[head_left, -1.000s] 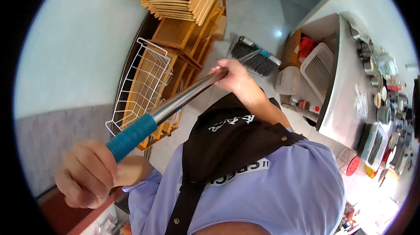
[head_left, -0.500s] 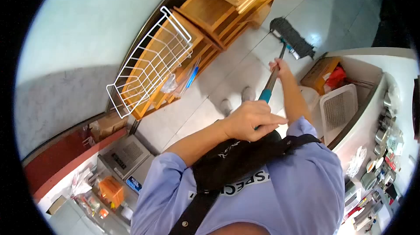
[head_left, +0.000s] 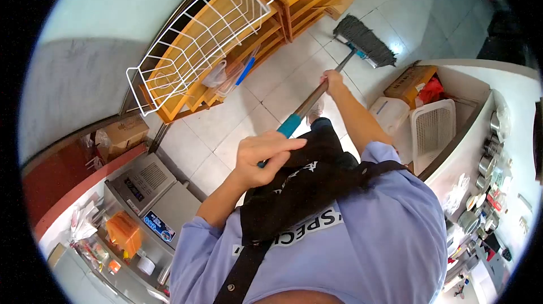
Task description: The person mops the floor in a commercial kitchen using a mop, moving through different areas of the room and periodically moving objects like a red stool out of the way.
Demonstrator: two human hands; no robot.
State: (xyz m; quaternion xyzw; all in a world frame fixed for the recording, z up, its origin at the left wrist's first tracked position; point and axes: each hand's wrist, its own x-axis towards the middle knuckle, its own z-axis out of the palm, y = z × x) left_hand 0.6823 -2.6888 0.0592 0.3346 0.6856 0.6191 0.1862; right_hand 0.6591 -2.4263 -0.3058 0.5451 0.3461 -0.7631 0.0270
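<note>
A mop with a dark grey head (head_left: 366, 41) lies against the tiled floor, and its metal handle (head_left: 313, 99) slants down toward my body. Near its upper end the handle has a teal grip (head_left: 289, 126). My left hand (head_left: 261, 158) is closed round the top end, with the thumb side pointing right. Farther down the pole, my right hand (head_left: 334, 82) wraps round the metal part, nearer the mop head.
A white wire basket (head_left: 203, 38) sits on a wooden shelf unit (head_left: 271, 27) at the upper left. On the right, a white plastic basket (head_left: 434, 128) and a cardboard box (head_left: 410, 86) stand beside a low wall. A metal appliance (head_left: 148, 182) is at lower left.
Both hands have shifted left with the handle, my left hand also lower. The mop head appears slightly farther left and more of the metal appliance shows as the view has shifted.
</note>
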